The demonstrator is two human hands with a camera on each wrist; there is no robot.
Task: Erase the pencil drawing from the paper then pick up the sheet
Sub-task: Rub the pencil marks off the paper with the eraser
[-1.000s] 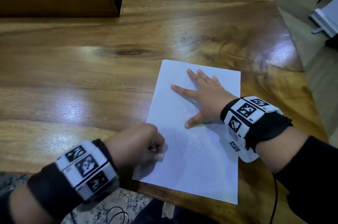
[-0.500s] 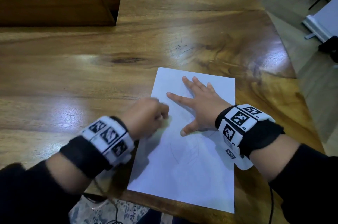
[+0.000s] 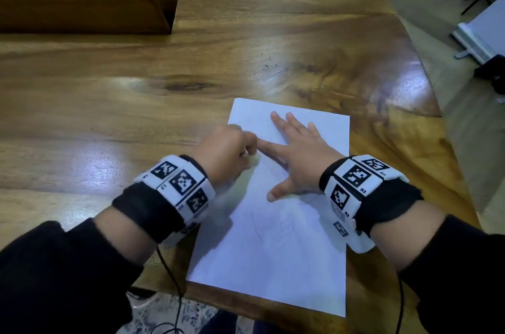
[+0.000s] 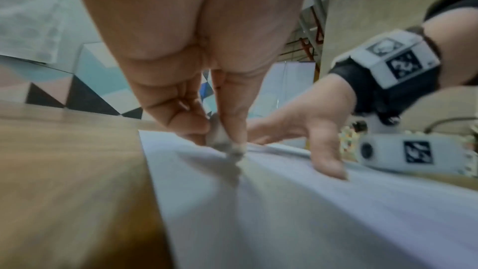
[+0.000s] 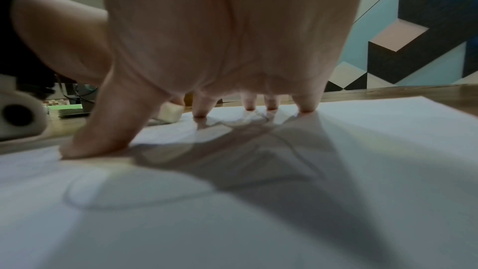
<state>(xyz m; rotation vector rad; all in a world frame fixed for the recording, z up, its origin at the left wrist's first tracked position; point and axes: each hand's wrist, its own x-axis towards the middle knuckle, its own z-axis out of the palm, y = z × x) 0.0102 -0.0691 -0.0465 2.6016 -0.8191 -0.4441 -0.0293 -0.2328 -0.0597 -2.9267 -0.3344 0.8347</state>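
While the left hand (image 3: 225,150) pinches a small white eraser (image 3: 252,161) between thumb and curled fingers, the eraser's lower end touches the sheet of paper (image 3: 273,265) near its left edge. The right hand (image 3: 303,159) lies spread on the paper, fingers straight, fingertips (image 5: 306,108) and thumb pressing it flat. Faint curved pencil lines (image 3: 259,227) show below the right thumb. The paper lies on a glossy wooden table (image 3: 109,115) at its near edge. A wooden box (image 3: 82,8) stands far left.
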